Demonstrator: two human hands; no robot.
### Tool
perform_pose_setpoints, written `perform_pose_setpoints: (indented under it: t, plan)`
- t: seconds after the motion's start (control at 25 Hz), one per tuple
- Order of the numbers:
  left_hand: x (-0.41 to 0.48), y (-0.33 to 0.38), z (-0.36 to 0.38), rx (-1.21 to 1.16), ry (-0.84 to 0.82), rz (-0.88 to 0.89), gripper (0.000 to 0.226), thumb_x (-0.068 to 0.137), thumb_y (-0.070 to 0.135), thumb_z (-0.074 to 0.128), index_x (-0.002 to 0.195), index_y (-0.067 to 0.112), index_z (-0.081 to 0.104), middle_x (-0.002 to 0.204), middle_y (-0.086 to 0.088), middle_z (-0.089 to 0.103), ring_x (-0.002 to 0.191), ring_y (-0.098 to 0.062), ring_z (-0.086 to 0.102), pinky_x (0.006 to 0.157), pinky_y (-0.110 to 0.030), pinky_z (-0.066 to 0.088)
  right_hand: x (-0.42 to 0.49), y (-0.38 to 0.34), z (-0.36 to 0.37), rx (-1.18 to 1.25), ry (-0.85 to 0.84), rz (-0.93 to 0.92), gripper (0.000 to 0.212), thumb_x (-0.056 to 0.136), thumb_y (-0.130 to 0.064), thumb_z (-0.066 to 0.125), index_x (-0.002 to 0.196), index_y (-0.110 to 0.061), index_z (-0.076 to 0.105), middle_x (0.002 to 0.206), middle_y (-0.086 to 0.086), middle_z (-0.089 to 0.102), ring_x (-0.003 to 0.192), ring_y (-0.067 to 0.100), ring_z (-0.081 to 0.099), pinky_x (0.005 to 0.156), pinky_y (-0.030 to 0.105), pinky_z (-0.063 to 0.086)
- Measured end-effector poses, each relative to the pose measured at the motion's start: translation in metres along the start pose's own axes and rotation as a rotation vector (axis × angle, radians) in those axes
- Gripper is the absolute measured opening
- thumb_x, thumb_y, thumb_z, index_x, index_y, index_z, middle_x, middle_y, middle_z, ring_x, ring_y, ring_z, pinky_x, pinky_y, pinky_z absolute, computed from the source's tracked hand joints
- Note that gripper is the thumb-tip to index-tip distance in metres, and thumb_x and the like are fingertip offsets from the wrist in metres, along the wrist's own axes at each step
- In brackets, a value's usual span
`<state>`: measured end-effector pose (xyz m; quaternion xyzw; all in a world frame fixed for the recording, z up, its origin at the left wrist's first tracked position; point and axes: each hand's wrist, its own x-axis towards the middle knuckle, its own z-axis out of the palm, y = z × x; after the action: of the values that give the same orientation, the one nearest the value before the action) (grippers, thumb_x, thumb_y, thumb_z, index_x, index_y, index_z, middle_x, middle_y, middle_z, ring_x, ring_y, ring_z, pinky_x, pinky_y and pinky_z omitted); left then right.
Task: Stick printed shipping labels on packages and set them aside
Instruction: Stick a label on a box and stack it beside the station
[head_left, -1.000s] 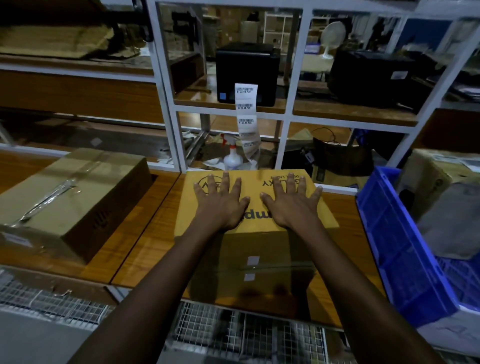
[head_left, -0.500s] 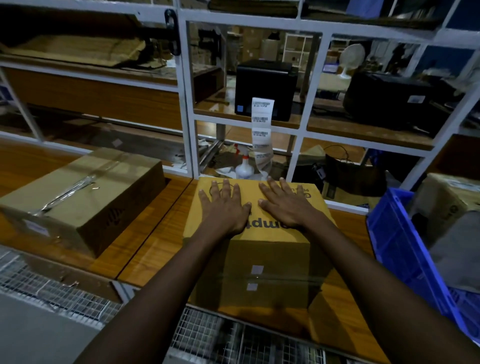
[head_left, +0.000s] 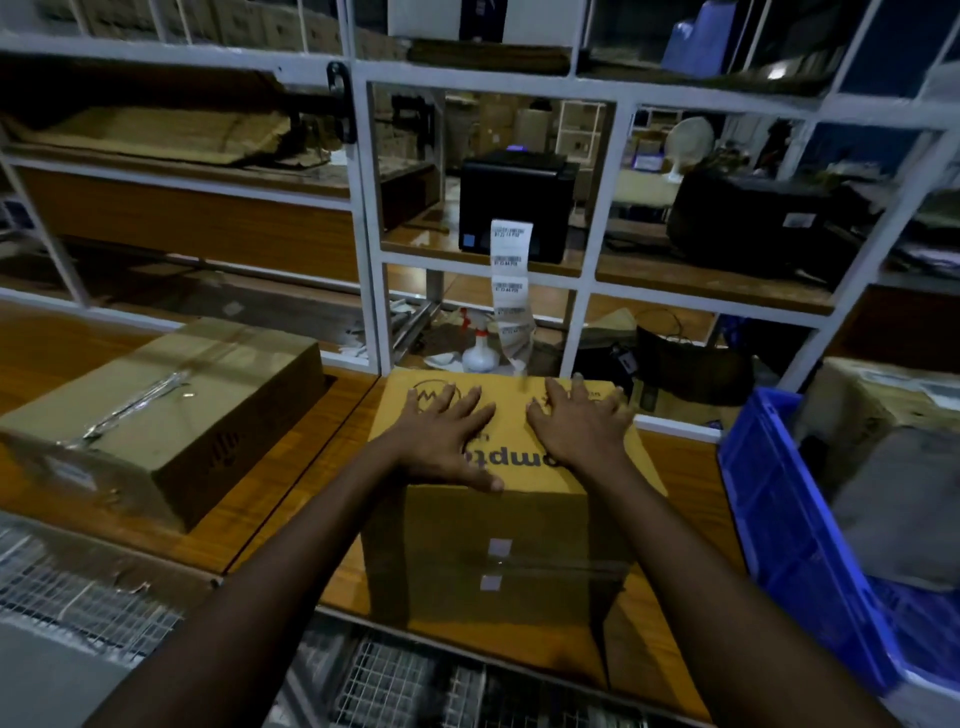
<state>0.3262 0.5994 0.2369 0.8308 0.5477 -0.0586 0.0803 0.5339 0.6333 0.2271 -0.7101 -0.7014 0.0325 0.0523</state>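
The wooden bench (head_left: 291, 499) is carrying a taped brown carton (head_left: 171, 415) at left, a yellow-topped box (head_left: 498, 561) mid-bench (blue crate (head_left: 779, 519) sitting just right).

Both arms reach out ahead, bare forearms angling inward, left hand (head_left: 441, 436) and right hand (head_left: 579, 428) side by side but apart, palms down, fingers straight and fanned wide, thumbs turned inward.

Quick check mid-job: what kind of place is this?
Probably a warehouse packing station: a label printer feeding out a strip of printed labels, a taped cardboard box on the wooden bench, and a blue plastic crate.
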Motion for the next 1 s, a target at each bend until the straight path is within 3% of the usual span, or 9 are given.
perform_pose_setpoints:
  t: [0.12, 0.2, 0.28, 0.4, 0.52, 0.6, 0.68, 0.8, 1.0]
  plan:
    - [-0.012, -0.009, 0.0, 0.059, -0.023, 0.058, 0.126, 0.056, 0.09, 0.05, 0.153, 0.036, -0.011, 0.16, 0.004, -0.021, 0.147, -0.024, -0.018, 0.115, -0.059, -0.013, -0.012, 0.025, -0.004, 0.086, -0.042, 0.063, 0.071, 0.088, -0.074, 0.029, 0.151, -0.042, 0.02, 0.164, 0.002, 0.007, 0.141, 0.053, 0.012, 0.108, 0.069, 0.018]
    - [-0.018, -0.011, -0.001, 0.078, -0.005, 0.034, 0.115, 0.067, 0.081, 0.06, 0.153, 0.039, -0.005, 0.162, 0.007, -0.015, 0.148, -0.024, -0.012, 0.116, -0.059, -0.006, -0.023, 0.044, -0.011, 0.175, -0.075, -0.027, 0.074, 0.085, -0.075, 0.036, 0.151, -0.042, 0.025, 0.164, 0.002, 0.008, 0.142, 0.045, 0.021, 0.11, 0.059, 0.027]
    - [-0.023, -0.014, -0.002, 0.1, 0.076, 0.008, 0.098, 0.074, 0.075, 0.059, 0.152, 0.043, 0.008, 0.163, 0.009, -0.001, 0.149, -0.025, 0.0, 0.116, -0.059, 0.008, -0.035, 0.055, -0.018, 0.214, -0.127, -0.154, 0.076, 0.083, -0.074, 0.048, 0.15, -0.041, 0.029, 0.164, 0.0, 0.007, 0.145, 0.038, 0.019, 0.114, 0.054, 0.022]
    - [-0.038, -0.028, 0.015, -0.01, 0.326, -0.135, 0.081, 0.075, 0.073, 0.058, 0.146, 0.048, 0.028, 0.162, 0.008, 0.016, 0.147, -0.028, 0.013, 0.113, -0.057, 0.022, -0.053, 0.062, -0.014, 0.267, -0.148, -0.27, 0.085, 0.07, -0.07, 0.069, 0.144, -0.047, 0.035, 0.164, -0.007, 0.007, 0.147, 0.032, 0.012, 0.115, 0.056, 0.017]
    - [-0.055, -0.036, 0.06, -0.301, 0.654, -0.284, 0.083, 0.073, 0.057, 0.073, 0.146, 0.04, 0.037, 0.161, -0.007, 0.01, 0.144, -0.037, 0.011, 0.109, -0.061, 0.029, -0.07, 0.067, 0.013, 0.611, 0.047, -0.224, 0.087, 0.063, -0.048, 0.086, 0.137, -0.048, 0.041, 0.16, -0.012, 0.018, 0.145, 0.021, 0.018, 0.113, 0.05, 0.026]
    - [-0.058, -0.035, 0.086, -0.469, 0.763, -0.318, 0.094, 0.07, 0.053, 0.077, 0.149, 0.04, 0.028, 0.16, -0.012, 0.003, 0.142, -0.042, 0.015, 0.105, -0.062, 0.035, -0.08, 0.062, 0.033, 0.777, 0.25, -0.168, 0.089, 0.062, -0.037, 0.089, 0.137, -0.042, 0.042, 0.158, -0.009, 0.026, 0.139, 0.011, 0.023, 0.111, 0.044, 0.03]
    - [-0.06, -0.03, 0.1, -0.636, 0.77, -0.322, 0.108, 0.069, 0.063, 0.073, 0.15, 0.046, 0.004, 0.156, -0.018, 0.007, 0.136, -0.045, 0.027, 0.1, -0.06, 0.041, -0.089, 0.053, 0.053, 0.897, 0.379, -0.056, 0.097, 0.061, -0.032, 0.09, 0.143, -0.037, 0.037, 0.157, -0.003, 0.031, 0.134, 0.009, 0.028, 0.108, 0.043, 0.037]
    - [-0.061, -0.031, 0.118, -0.719, 0.783, -0.287, 0.117, 0.069, 0.072, 0.06, 0.145, 0.048, -0.025, 0.149, -0.025, 0.02, 0.129, -0.042, 0.037, 0.095, -0.053, 0.042, -0.096, 0.043, 0.084, 1.025, 0.318, 0.204, 0.112, 0.061, -0.035, 0.09, 0.15, -0.035, 0.022, 0.15, 0.007, 0.04, 0.131, 0.024, 0.039, 0.097, 0.045, 0.043]
    - [-0.055, -0.027, 0.122, -0.748, 0.764, -0.328, 0.126, 0.072, 0.062, 0.07, 0.145, 0.041, -0.03, 0.142, -0.027, 0.031, 0.124, -0.041, 0.042, 0.093, -0.048, 0.041, -0.102, 0.039, 0.108, 1.006, 0.256, 0.322, 0.114, 0.063, -0.044, 0.088, 0.151, -0.023, 0.02, 0.146, 0.012, 0.04, 0.129, 0.036, 0.043, 0.091, 0.043, 0.043]
